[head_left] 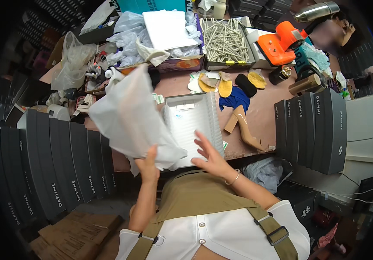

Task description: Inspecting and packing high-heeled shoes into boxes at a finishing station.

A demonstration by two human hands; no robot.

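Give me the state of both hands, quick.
Left hand: closed, gripping a thin white sheet by its near edge.
Right hand: open, fingers apart, holding nothing, over the white open box.

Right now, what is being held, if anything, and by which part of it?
The left hand holds a thin white sheet by its lower edge, nearest the person. The right hand, fingers spread, holds nothing.

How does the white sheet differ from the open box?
The sheet is held up in the left hand, while the box lies on the table. The sheet looks limp and creased; the box is rectangular with a ribbed inside. Both show white.
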